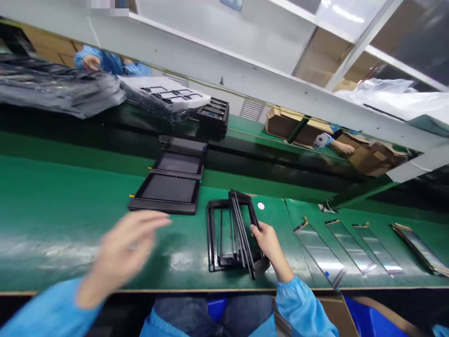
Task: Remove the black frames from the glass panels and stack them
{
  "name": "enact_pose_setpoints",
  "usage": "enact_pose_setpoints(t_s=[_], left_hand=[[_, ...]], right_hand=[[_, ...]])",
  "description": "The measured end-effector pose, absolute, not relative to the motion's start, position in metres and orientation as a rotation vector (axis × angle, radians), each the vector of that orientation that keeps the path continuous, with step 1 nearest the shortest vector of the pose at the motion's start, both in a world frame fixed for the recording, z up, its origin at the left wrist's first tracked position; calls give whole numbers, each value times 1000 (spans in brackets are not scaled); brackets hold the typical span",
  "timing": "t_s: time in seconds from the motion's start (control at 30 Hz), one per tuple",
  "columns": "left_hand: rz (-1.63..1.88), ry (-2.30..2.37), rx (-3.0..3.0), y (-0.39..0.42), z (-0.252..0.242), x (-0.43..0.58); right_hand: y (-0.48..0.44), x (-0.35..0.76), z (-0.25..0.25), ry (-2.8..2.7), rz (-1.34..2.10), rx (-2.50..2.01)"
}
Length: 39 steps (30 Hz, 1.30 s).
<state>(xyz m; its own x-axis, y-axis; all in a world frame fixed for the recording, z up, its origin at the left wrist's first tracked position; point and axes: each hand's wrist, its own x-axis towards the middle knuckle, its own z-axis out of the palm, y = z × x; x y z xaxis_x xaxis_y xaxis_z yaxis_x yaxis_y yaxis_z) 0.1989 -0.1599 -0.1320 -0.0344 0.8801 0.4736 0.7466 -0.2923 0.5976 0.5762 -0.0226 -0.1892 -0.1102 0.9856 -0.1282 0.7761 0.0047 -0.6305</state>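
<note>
My right hand (pixel 267 241) grips several black rectangular frames (pixel 242 229) by their right side, tilted up on edge. Other black frames (pixel 213 234) of the same kind stand on the green bench just left of them, touching or overlapping. My left hand (pixel 122 248) hovers over the bench to the left, slightly blurred, its fingers stretched out with nothing in them. Beyond it lies a row of overlapping dark screen panels (pixel 168 187) with small yellow tabs on their left edges.
Thin glass panels (pixel 321 250) with gold connectors lie on the right, near a stack of panels (pixel 419 248). A shelf behind carries bagged sheets (pixel 59 89), white trays (pixel 168 96) and a black tray stack (pixel 213 116). Co-workers' hands (pixel 343 147) show beyond the shelf.
</note>
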Motion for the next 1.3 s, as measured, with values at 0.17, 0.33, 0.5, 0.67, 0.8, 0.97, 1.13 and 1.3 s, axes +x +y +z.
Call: enact_pose_setpoints(t_s=[0.17,0.33,0.5,0.67,0.8,0.97,1.13,1.3], left_hand=[[565,1164,2596,-134,-173,342],[395,1220,2649,-113,-217,362],[340,1156,2671,-95,-215,326],[419,1136,2561,-86,-195,321],[813,1321,2030,-60,-172,348],[995,1395,1632,3,-163,391],[1116,1306,1292,24,-164,411],[1186,1231,1017,15,-155,414]], right_hand=[[0,631,-187,-1808,836,-1867],[9,673,-189,-1807,689,-2025],[0,669,-197,-1833,503,-2059],[-13,657,-200,-1836,406,-2018],[-20,655,-200,-1775,307,-1988],[-25,652,-196,-1728,238,-1870],[-39,639,-184,-1730,231,-1737],[-32,632,-182,-1718,228,-1744]])
